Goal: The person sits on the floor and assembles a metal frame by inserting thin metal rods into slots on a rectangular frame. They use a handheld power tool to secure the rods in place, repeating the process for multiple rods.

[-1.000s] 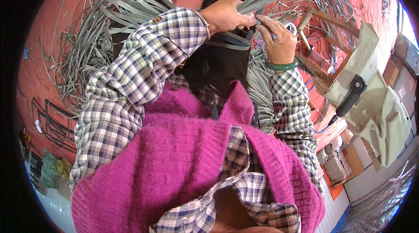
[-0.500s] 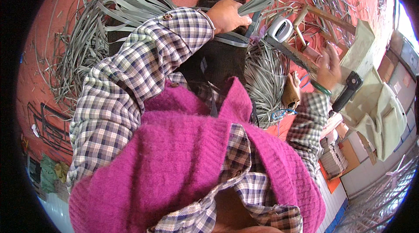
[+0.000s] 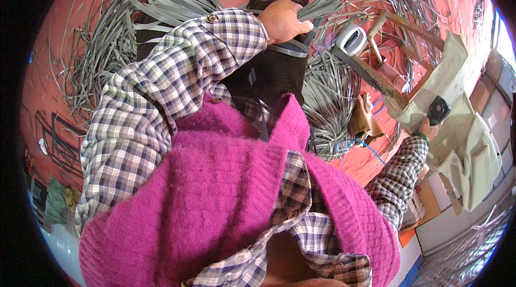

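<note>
Grey strips [image 3: 324, 7], in left hand [image 3: 282, 22], right hand [image 3: 427, 129] apart

Left arm [image 3: 177, 77] bent, angled up and inward; left hand [image 3: 280, 21] closed, back up, thumb pointing right. Right arm [image 3: 400, 167] out to right side; right hand [image 3: 427, 129] small, partly hidden, fingers unclear.

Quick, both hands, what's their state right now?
Left hand: closed, holding a bunch of gray strips.
Right hand: apparently closed on the black tool; fingers mostly hidden.
</note>
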Tool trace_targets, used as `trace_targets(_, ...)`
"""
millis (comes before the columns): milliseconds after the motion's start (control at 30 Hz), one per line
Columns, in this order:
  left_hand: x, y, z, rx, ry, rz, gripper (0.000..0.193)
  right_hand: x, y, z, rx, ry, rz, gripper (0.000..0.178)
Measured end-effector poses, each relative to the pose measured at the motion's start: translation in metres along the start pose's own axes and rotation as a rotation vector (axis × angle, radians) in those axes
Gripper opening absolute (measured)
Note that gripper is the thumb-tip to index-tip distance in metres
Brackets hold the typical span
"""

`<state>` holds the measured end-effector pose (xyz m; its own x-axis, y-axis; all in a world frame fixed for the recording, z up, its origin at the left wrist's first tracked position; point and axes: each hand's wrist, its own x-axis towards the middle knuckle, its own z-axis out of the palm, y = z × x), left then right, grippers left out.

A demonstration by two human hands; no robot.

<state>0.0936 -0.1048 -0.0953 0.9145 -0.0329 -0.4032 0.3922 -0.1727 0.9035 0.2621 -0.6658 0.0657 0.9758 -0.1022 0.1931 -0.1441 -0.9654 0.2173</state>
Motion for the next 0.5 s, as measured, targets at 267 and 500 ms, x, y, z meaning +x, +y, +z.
trace_targets(267,0.003,-0.004,0.006,-0.029,0.038,-0.012,0.033,-0.009,-0.087,-0.086,0.081,-0.408,0.191,0.031)
trace_targets(500,0.011,-0.006,0.008,-0.012,-0.032,-0.002,0.027,-0.105,-0.247,-0.153,0.076,-0.499,-1.135,0.034)
